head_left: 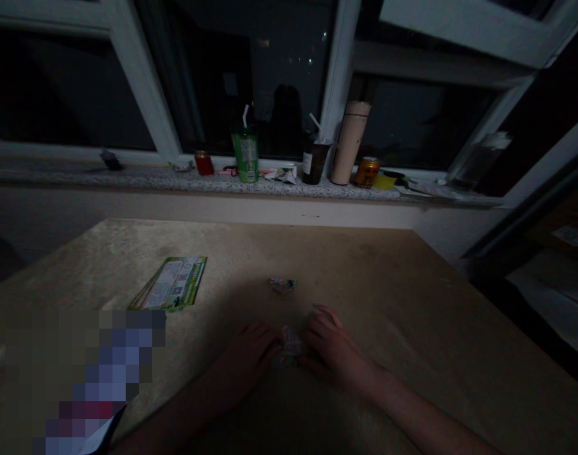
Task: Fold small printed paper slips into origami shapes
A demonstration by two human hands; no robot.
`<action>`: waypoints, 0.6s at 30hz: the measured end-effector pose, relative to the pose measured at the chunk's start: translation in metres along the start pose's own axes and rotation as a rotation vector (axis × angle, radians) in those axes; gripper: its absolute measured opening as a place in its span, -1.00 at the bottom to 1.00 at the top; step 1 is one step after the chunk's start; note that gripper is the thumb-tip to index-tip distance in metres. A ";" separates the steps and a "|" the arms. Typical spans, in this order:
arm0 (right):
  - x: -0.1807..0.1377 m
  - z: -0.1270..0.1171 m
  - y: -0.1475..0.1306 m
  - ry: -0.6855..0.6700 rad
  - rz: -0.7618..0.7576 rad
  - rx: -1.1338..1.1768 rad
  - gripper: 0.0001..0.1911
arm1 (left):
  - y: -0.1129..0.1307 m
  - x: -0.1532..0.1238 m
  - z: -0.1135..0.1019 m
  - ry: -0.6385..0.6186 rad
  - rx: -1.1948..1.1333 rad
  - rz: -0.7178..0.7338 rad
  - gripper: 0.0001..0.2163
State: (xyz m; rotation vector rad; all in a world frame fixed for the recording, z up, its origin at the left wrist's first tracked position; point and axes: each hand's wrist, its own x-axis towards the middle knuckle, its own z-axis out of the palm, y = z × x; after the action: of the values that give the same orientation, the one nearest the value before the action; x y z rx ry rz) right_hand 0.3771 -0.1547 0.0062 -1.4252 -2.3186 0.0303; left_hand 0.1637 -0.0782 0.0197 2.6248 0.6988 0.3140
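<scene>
On the table, a small folded piece of printed paper point(291, 342) lies between my two hands. My left hand point(256, 346) grips its left side, with the fingers bent close together. From the other side my right hand point(330, 344) holds the right edge, its fingers curled and the thumb low beside the paper. Shadow darkens both hands, so the exact finger contact is hard to make out. Just beyond them sits a second small folded paper piece point(283, 285), touched by neither hand.
A fanned stack of green printed leaflets point(172, 282) lies on the wooden table point(374, 272) at left. Nearer, a pixelated object point(113, 373) is unreadable. The granite windowsill point(151, 180) bears a green cup point(246, 155), dark cup point(314, 161), tall flask point(350, 142), orange can point(367, 172) and red jar point(204, 164).
</scene>
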 end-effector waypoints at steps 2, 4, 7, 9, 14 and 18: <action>0.003 0.004 0.000 -0.006 0.011 -0.051 -0.84 | 0.000 0.001 0.001 0.007 0.015 -0.004 -0.81; 0.006 0.007 -0.001 -0.025 -0.001 -0.105 -0.84 | 0.000 0.001 0.002 0.015 0.024 -0.003 -0.80; 0.012 0.011 -0.002 -0.069 -0.051 -0.177 -0.77 | -0.002 0.002 0.004 0.019 0.033 -0.009 -0.80; 0.016 0.012 -0.003 -0.094 -0.083 -0.214 -0.74 | -0.003 0.002 0.005 0.020 0.039 -0.015 -0.80; 0.023 0.013 -0.004 -0.137 -0.107 -0.276 -0.79 | -0.001 0.000 0.006 0.032 0.041 -0.037 -0.79; 0.024 0.013 -0.003 -0.143 -0.089 -0.267 -0.79 | 0.004 0.001 0.004 0.037 0.037 -0.049 -0.86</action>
State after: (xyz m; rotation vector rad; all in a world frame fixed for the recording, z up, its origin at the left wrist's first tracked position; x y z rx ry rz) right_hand 0.3610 -0.1329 0.0027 -1.4842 -2.5792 -0.2168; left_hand 0.1670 -0.0823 0.0175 2.6381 0.7868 0.3398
